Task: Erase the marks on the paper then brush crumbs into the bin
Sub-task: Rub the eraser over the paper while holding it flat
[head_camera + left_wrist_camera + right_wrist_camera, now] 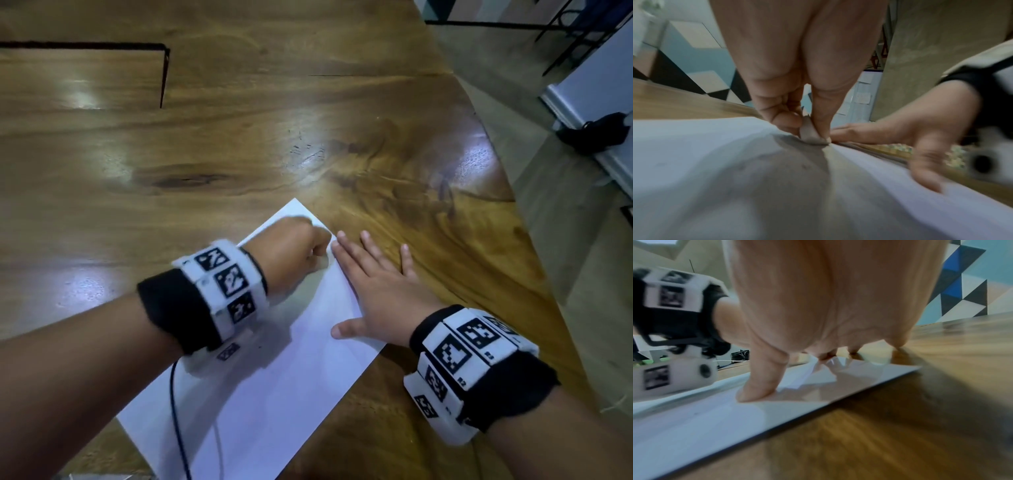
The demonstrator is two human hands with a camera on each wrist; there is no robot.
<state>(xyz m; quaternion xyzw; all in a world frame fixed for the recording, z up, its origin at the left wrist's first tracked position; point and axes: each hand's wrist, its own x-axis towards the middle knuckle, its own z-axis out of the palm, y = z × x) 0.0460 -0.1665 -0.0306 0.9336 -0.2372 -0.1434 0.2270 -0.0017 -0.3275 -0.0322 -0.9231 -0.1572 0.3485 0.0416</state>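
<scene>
A white sheet of paper (270,370) lies at an angle on the wooden table (239,154). My left hand (291,253) is curled over the sheet's far corner. In the left wrist view it pinches a small pale eraser (810,134) between thumb and fingers, its tip touching the paper (694,162). My right hand (373,284) lies flat with straight, spread fingers across the sheet's right edge, thumb (760,381) pressing on the paper (694,421) and the other fingers reaching onto the wood. No marks show clearly on the sheet.
The table's right edge (513,192) curves away to a floor with a black object (596,132) by a white wall base. A dark cable (178,411) crosses the sheet near my left forearm. A dark slot (162,75) cuts the tabletop at far left.
</scene>
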